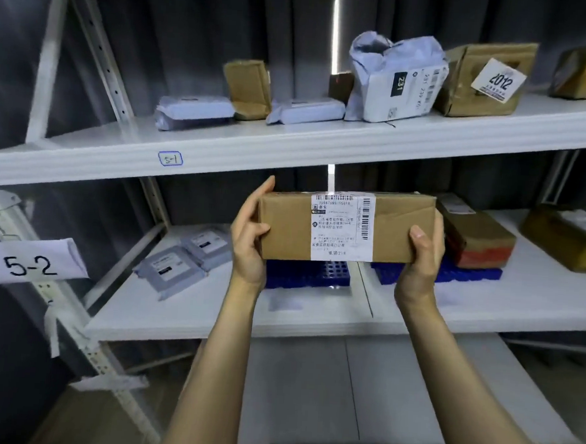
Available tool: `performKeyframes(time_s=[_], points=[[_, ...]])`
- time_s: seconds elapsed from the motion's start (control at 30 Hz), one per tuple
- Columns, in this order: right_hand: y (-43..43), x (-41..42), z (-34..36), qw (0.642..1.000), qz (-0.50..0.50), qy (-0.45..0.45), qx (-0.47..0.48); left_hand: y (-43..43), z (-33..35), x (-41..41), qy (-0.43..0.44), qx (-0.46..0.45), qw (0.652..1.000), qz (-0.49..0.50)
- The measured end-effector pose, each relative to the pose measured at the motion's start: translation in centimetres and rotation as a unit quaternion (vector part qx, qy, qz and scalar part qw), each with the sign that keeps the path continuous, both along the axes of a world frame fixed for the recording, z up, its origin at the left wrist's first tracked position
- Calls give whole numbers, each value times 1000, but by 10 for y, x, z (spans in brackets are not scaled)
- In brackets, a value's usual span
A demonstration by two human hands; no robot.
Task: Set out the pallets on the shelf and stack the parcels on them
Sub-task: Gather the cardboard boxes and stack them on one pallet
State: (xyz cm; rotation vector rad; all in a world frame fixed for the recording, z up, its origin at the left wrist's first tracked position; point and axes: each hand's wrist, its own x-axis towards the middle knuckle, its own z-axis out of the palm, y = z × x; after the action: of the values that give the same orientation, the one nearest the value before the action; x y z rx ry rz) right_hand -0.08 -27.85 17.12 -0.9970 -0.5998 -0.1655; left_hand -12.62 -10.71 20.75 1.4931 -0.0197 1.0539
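Both hands' grip on 1 parcel [348, 227] | 2 blue pallets [310, 274] below

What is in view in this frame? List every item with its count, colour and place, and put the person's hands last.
Held box: 1, brown with white label, between both hands in front of the middle shelf.
Pallets: 2, blue, side by side on the middle shelf.
Taped box: 1, brown with a red band, on the right pallet.
Flat mailers: 2, grey, middle shelf, left.
Carton: 1, brown, middle shelf, far right.
Upper shelf: 2 grey flat mailers, 1 grey-white bag, 3 brown boxes.
Shelf tags: 5-1 and 5-2, white.
Left hand: grips the box's left end.
Right hand: grips its right end.
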Motion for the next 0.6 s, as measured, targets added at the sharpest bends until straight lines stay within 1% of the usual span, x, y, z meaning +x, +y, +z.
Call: performKeyframes(time_s=[0.13, 0.23, 0.37, 0.47, 0.6], points=[[-22, 8, -44, 994, 8, 86, -70, -16, -39, 17, 67, -18, 998, 6], [-41, 27, -67, 983, 20, 143, -113, -32, -63, 36, 151, -35, 988, 11], [-65, 64, -91, 974, 12, 148, -171, -49, -92, 69, 270, -20, 963, -12], [-77, 91, -101, 968, -5, 157, -197, -60, -111, 97, 296, -38, 954, -32], [-83, 125, -120, 955, -54, 181, -229, -73, -126, 139, 329, -66, 942, -29]])
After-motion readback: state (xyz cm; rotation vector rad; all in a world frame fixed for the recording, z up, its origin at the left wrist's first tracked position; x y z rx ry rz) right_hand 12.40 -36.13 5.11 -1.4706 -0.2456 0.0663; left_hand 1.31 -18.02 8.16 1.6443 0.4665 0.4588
